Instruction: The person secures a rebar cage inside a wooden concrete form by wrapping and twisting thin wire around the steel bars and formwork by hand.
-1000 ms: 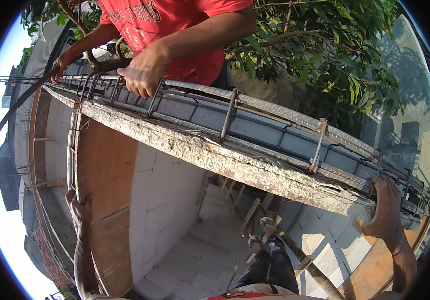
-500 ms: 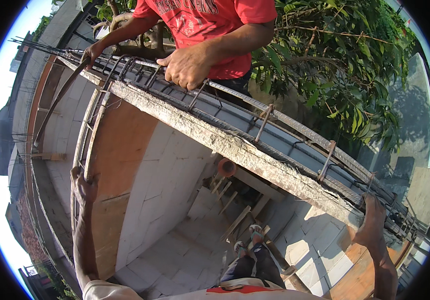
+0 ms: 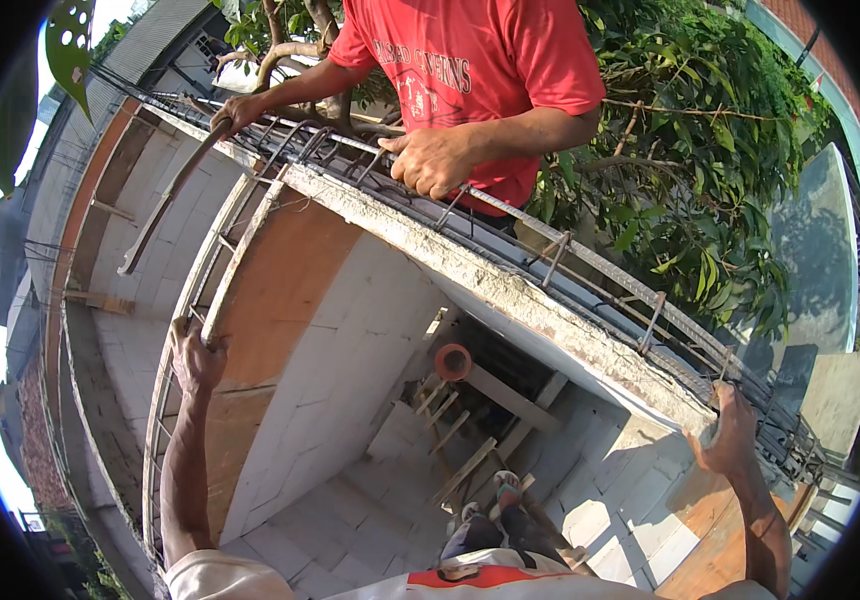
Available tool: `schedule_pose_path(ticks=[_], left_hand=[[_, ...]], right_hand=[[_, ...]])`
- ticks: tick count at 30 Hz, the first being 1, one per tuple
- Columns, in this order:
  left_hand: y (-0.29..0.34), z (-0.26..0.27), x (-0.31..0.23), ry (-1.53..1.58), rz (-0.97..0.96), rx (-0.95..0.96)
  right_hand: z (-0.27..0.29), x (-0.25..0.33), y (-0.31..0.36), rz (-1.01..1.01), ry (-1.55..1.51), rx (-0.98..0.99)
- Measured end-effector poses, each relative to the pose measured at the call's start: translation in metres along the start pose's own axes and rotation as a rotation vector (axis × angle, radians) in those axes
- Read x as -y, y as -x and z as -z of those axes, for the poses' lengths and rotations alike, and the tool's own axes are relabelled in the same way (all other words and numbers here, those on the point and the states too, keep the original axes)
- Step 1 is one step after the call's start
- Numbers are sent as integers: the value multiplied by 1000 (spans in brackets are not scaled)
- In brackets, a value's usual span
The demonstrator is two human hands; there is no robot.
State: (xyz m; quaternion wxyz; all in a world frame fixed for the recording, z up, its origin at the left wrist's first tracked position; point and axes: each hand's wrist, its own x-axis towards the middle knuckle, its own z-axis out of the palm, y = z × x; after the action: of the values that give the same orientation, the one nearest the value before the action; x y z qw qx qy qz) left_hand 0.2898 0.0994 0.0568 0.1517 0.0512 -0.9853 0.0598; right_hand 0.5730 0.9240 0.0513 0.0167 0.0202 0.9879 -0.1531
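My left hand is closed over the top edge of a narrow wooden form with steel bars running inside it. Off to the right, my right hand grips the end of a long cement-crusted board, close to the steel bars; its fingertips are partly hidden. A rebar cage lies along the board's far side. Across from me, a person in a red shirt rests one fist on the cage. That person's other hand holds a long, curved flat bar, pointing down.
Below me is a deep room with pale block walls. My feet stand on narrow timbers, near a wooden ladder-like frame and an orange bucket. Leafy branches crowd the far right. Bar ends stick out beyond my right hand.
My view has shifted, so the board and person appear farther right. The co-worker's curved bar has swung up from the lower wall. Both my hands keep their holds.
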Motion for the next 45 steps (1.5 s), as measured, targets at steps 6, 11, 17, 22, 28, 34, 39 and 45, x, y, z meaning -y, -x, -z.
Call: schedule_pose_path(ticks=[6,11,17,22,28,34,39,45], left_hand=[[-1,0,1,-28,-46,-39],[2,8,-4,-32,5,1],[-1,0,-1,-60,-20,10],[1,3,4,-59,-17,14],[2,4,5,-41,-35,7],[-3,3,2,-55,-39,34],[3,5,0,-55,1,53],[-1,4,2,-167,-47,53]], right_hand=[[-2,6,2,-93,61,-9],[-3,3,0,-115,64,47],[-12,-15,8,9,114,-23],[-17,-15,4,51,180,-106],[-25,-30,14,90,277,-155],[-16,-8,11,-39,235,-98],[-20,-28,7,-51,358,-72],[-14,-4,1,-154,322,-73]])
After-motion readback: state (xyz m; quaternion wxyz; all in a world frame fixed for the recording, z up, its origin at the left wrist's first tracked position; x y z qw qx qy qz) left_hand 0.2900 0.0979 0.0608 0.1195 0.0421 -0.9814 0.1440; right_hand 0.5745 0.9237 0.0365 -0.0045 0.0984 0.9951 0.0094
